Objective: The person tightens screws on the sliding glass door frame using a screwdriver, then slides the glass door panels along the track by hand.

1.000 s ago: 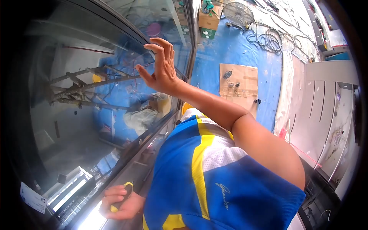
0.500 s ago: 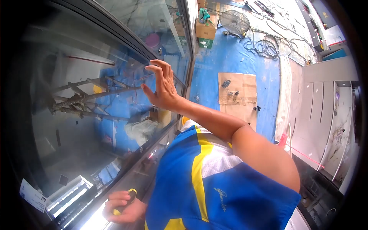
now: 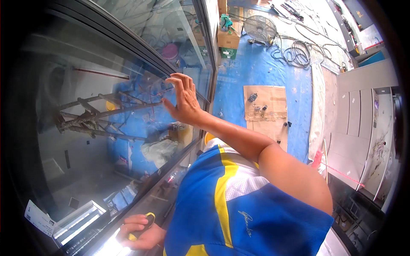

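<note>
Glass pane [image 3: 106, 128] in its dark frame [image 3: 171, 70] takes the flat, open right hand [image 3: 183, 100], fingers spread and gripping nothing, which should press evenly while the left hand [image 3: 136, 232], low by the sill, keeps its closed grip on the yellow-and-black tool [image 3: 143, 225].

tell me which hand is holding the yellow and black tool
The left hand, low by the glass panel's bottom edge, grips the yellow and black tool. The right hand is open, raised against the glass.
</note>
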